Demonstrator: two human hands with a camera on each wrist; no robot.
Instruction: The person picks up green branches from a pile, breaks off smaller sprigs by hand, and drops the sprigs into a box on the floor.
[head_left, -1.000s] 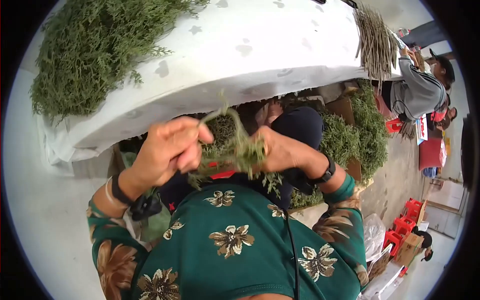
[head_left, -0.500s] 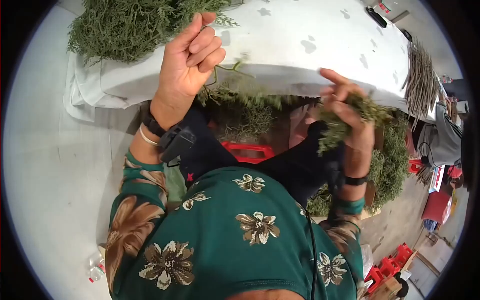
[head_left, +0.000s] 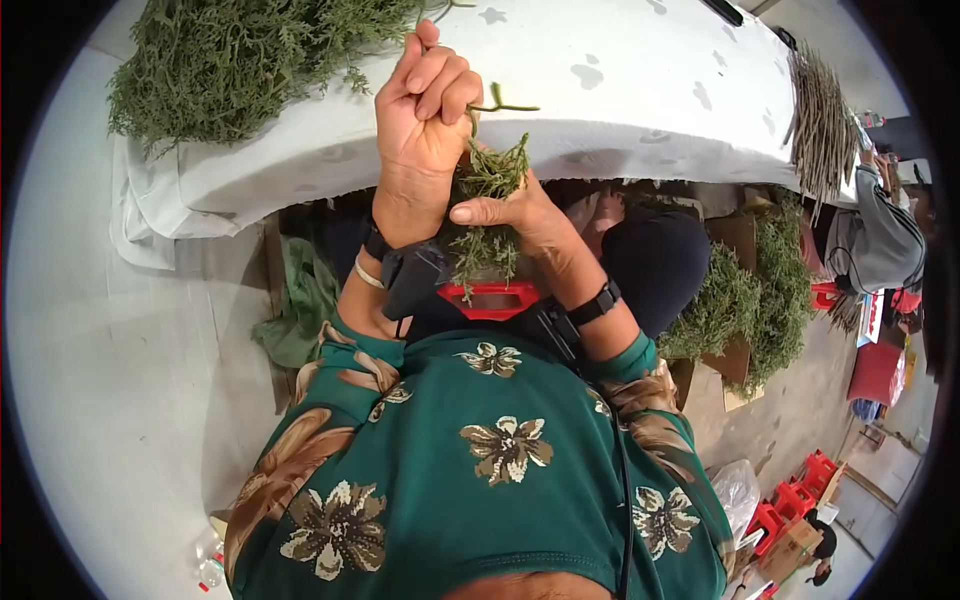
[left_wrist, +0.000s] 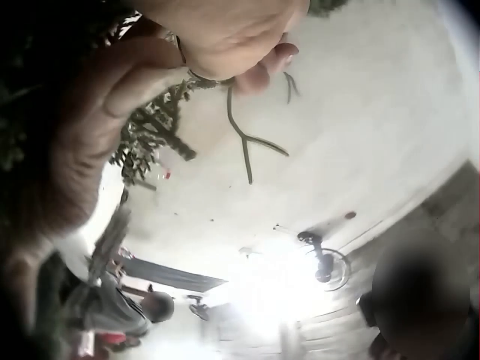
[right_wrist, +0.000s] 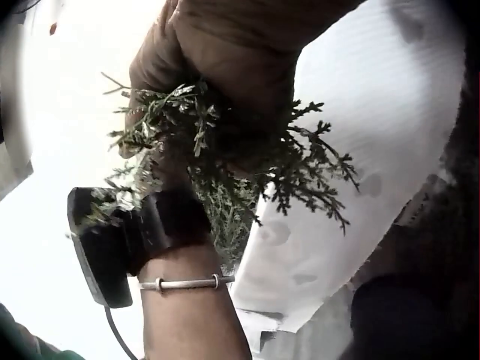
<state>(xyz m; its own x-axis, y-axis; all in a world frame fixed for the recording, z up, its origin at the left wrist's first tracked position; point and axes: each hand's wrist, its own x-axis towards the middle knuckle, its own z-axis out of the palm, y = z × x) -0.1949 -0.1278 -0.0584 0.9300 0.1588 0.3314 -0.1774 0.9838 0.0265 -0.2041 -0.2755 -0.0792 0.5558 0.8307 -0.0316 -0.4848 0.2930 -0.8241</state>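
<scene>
Currently, your left hand [head_left: 422, 125] curls round a thin stem [head_left: 512, 107]; your right hand [head_left: 532, 215] grips green sprigs [head_left: 496, 172] just beside it.

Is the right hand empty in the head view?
No, the right hand holds green leafy sprigs, which stick out on both sides of its grip.

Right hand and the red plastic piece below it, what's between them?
Leafy green sprigs hang between the right hand and the red plastic piece, as the head view shows.
</scene>
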